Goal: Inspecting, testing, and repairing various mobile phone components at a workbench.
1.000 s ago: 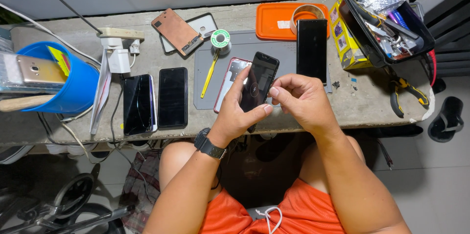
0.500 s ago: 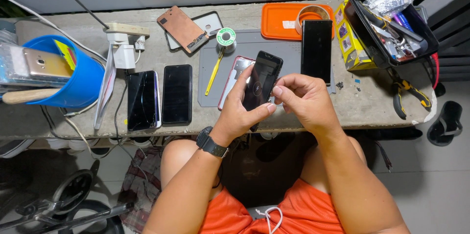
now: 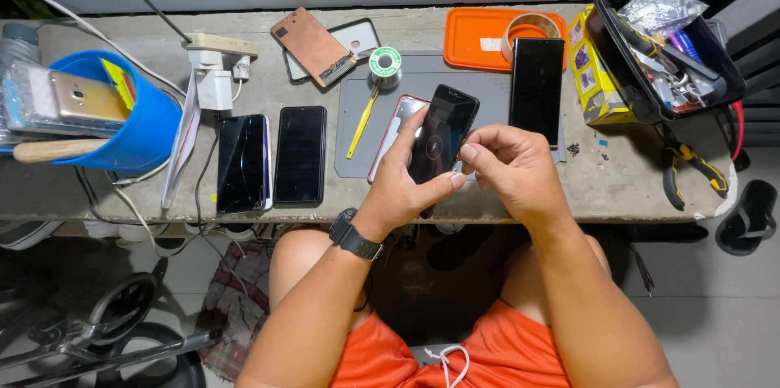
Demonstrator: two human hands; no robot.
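While both hands work above the worktop (image 3: 617, 185):
Left hand (image 3: 402, 185): fingers wrapped round a black smartphone (image 3: 443, 132), thumb across its lower glass.
Right hand (image 3: 508, 169): fingertips pinched together just beside the phone's lower edge.
Handling: light, stiff, slippery, fragile glass; best held by the side edges.
Beneath: grey mat (image 3: 487, 79).
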